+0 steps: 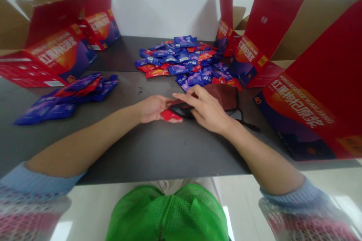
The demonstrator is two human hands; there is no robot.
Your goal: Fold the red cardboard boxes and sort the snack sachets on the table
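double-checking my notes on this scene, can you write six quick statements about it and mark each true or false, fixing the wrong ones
1. A red packet is at the left hand. True.
2. The right hand rests on the large packet pile. False: it is over a brown and black item nearer the person.
3. The large packet pile includes blue and red packets. True.
4. The smaller packet pile is on the right side of the table. False: it is on the left.
5. Green mesh cloth shows below the table's near edge. True.
6. The left front box has all its flaps shut. False: flaps stand open.
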